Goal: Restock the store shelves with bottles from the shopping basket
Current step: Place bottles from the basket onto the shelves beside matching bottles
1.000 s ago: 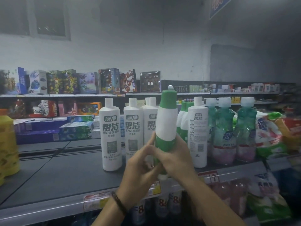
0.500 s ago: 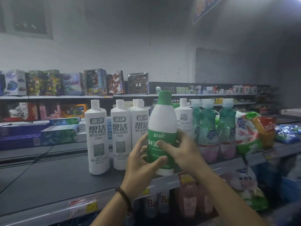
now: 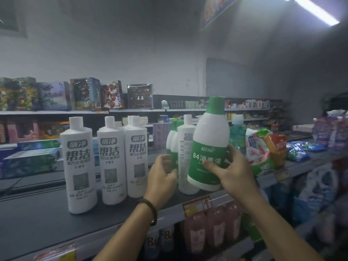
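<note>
Gripping tilted 84 disinfectant bottle [image 3: 209, 147] in right hand [image 3: 233, 172], with left hand [image 3: 162, 178] loose alongside, against white cleaner bottle [image 3: 185, 153] behind.

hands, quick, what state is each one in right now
Left hand: open, fingers loosely curled, holding nothing.
Right hand: holding the green-and-white bottle.

Left hand [image 3: 162, 177] off the bottle [image 3: 209, 140]

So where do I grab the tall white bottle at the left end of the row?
Round the straight middle of the tall white plastic bottle, reaching from the front or its left. It stands upright on the grey shelf, with a neighbour bottle close on its right.
</note>
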